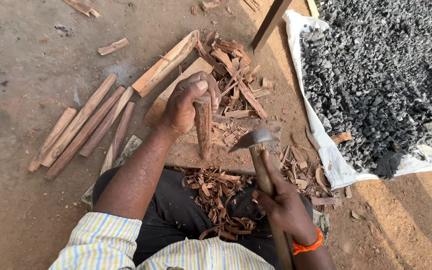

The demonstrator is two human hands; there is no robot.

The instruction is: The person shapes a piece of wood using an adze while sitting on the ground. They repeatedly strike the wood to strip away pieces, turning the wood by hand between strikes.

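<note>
1. Outdoor woodworking spot, on bare dirt ground [21, 200] in strong sunlight, not inside a room.
2. Rough reddish wood sticks [83, 125] laid side by side on the ground.
3. Many wood shavings and chips [236, 75] scattered around a flat chopping board [216, 155].
4. Big heap of dark crushed stones [381, 70] on a white sheet [336, 170], as in a work yard.
</note>
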